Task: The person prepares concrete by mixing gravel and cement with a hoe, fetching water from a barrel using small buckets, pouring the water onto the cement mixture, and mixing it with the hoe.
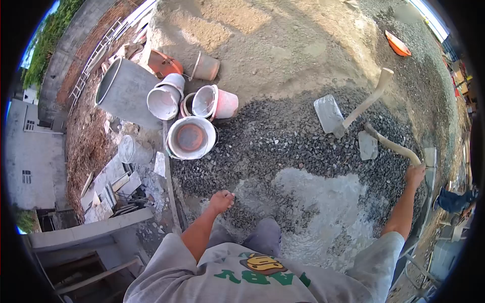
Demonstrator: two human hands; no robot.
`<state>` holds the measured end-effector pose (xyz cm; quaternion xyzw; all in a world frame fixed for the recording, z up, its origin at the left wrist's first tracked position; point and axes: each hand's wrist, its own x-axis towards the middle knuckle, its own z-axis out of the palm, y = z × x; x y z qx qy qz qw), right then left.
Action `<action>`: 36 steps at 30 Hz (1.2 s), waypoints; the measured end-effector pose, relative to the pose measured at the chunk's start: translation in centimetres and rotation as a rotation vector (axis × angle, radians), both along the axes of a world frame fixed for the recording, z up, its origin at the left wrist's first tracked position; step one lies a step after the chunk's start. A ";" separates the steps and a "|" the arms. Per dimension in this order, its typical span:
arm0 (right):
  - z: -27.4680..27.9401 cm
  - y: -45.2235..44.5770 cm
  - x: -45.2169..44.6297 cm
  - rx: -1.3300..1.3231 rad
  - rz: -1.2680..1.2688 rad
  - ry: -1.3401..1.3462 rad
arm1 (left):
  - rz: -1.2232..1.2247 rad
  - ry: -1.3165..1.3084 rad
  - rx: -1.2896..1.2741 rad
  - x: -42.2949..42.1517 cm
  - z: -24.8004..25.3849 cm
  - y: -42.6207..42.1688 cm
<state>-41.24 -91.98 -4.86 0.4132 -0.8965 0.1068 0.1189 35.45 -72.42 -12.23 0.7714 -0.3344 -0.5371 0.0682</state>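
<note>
My right hand [416, 174] is wrapped round the end of a hoe's curved wooden handle at the right. That hoe's grey, cement-coated blade [368, 146] rests on the dark gravel [283, 121]. Just beyond it lies a second hoe [327, 115] with a wide blade, its pale wooden handle slanting up to the right; no hand touches it. My left hand [222, 201] is held in front of my body with its fingers curled closed, and nothing shows in it. Below and between my hands, grey cement powder [323, 202] is spread over the gravel.
Several buckets [192, 137] cluster at the left edge of the gravel, near a large grey container [129, 91]. Broken tiles and boards [113, 189] lie at the left. A sand pile [242, 30] rises behind. At far right is another person [454, 199].
</note>
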 end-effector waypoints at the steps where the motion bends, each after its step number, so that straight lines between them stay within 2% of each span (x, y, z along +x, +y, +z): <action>1: -0.2 0.4 0.4 -0.015 0.022 0.075 | 0.011 -0.022 -0.026 -0.6 2.0 -1.2; 2: 0.3 0.9 1.8 -0.029 0.075 0.116 | 0.013 -0.035 -0.051 -1.1 3.8 -2.1; 4: 0.6 1.9 5.7 -0.052 0.071 0.198 | -0.025 -0.043 -0.076 -0.4 4.0 -3.0; 8: -4.4 6.0 12.6 -0.038 0.090 0.068 | 0.018 -0.053 -0.156 1.0 4.4 -2.2; 11: -11.8 10.1 18.5 0.267 0.078 -0.233 | 0.058 -0.018 -0.138 2.7 5.0 -0.1; 12: -12.4 10.9 21.1 0.609 0.293 -0.185 | 0.085 -0.016 -0.119 3.3 5.4 0.7; 13: -16.6 12.5 22.7 0.494 0.222 -0.312 | 0.114 -0.012 -0.098 4.0 5.5 1.7; 14: -18.9 13.6 25.4 0.635 0.260 -0.356 | 0.154 -0.013 -0.094 4.9 5.3 3.0; 15: -23.6 14.0 26.5 0.940 0.362 -0.561 | 0.189 -0.015 -0.091 6.1 4.8 4.3; 16: -22.5 14.5 30.1 1.043 0.984 -0.248 | 0.224 -0.014 -0.089 7.2 4.1 5.5; 17: -22.9 15.0 34.1 0.999 0.586 -0.653 | 0.255 -0.007 -0.072 8.3 3.2 6.9; 19: -23.4 14.7 40.7 0.911 0.732 -0.589 | 0.306 0.007 -0.056 10.9 1.4 9.2; 20: -22.4 14.3 43.9 0.869 0.712 -0.644 | 0.271 -0.013 -0.031 12.2 1.1 10.0; 22: -17.1 12.7 51.2 0.777 0.678 -0.755 | 0.280 0.000 -0.037 14.7 1.8 10.9; 25: -15.1 10.7 57.5 0.765 0.867 -0.591 | 0.386 0.089 -0.076 19.7 0.5 12.3; 26: -13.3 10.1 60.2 0.753 0.737 -0.678 | 0.436 0.126 -0.092 21.7 -0.8 12.8; 27: -13.6 9.4 62.0 0.739 0.872 -0.641 | 0.481 0.164 -0.102 23.8 -2.1 13.6; 29: -15.2 9.0 65.4 0.730 0.845 -0.594 | 0.496 0.141 -0.142 28.9 -3.5 14.6; 30: -16.3 8.6 67.1 0.728 0.694 -0.578 | 0.517 0.133 -0.157 31.3 -4.0 15.6; 32: -13.3 9.7 73.4 0.680 0.765 -0.595 | 0.635 0.134 -0.196 36.7 -6.3 18.0; 34: -12.2 10.8 78.5 0.699 0.863 -0.598 | 0.871 0.171 -0.138 41.6 -6.7 21.3; 36: -9.7 12.0 84.0 0.848 0.909 -0.564 | 0.973 0.106 -0.141 45.5 -6.3 25.7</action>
